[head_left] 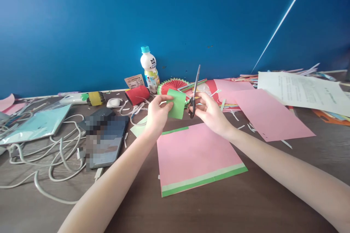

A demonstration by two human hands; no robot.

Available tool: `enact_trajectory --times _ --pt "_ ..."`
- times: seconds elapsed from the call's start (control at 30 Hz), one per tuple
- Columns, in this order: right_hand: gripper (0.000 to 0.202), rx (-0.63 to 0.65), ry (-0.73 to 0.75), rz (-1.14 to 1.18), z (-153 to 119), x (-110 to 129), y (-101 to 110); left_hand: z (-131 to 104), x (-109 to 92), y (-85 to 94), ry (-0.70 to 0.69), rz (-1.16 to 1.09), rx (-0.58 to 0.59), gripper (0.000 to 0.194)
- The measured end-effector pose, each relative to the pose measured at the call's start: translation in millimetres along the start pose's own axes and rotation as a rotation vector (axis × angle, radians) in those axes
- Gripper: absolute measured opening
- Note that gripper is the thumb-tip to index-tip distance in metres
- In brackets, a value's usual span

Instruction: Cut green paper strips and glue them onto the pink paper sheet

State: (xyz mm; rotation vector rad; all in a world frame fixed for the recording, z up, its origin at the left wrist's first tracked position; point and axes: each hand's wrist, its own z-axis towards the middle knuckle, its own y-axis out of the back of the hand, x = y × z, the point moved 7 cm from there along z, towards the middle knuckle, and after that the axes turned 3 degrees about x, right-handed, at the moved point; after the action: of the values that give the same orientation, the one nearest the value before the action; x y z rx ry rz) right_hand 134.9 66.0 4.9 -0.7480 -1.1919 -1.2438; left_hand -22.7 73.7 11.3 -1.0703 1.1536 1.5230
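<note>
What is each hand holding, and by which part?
The left hand holds green paper by its left edge; the right hand, scissors by the dark handles.

Green paper (177,105): I am holding this small, four-sided piece aloft, its face turned toward me.
Scissors (195,90): I am gripping their dark handles just right of the paper, the blades pointing upward, leaning slightly right.
</note>
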Motion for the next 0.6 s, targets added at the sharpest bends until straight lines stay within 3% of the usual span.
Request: enact_trajectory --times 0.03,0.17,0.33,0.5,0.6 --pt "0.032 0.021 -0.018 0.037 0 -2 -3 4 1 7.1 -0.028 -0.051 -0.052 0.021" --pt "0.026 0.161 -0.084 0.112 -5 -5 -21 17 2 16.5 -0.073 -0.162 0.000 0.033" --pt "0.029 0.254 -0.139 0.161 -18 -5 -34 15 -15 25.8 -0.178 -0.168 -0.036 0.050" --pt "0.032 0.363 -0.174 0.131 -31 -6 -47 5 -27 25.3 -0.295 -0.099 -0.105 0.050" --pt "0.032 0.350 -0.151 0.054 -34 -10 -49 1 -26 19.0 -0.337 -0.094 -0.112 0.050"
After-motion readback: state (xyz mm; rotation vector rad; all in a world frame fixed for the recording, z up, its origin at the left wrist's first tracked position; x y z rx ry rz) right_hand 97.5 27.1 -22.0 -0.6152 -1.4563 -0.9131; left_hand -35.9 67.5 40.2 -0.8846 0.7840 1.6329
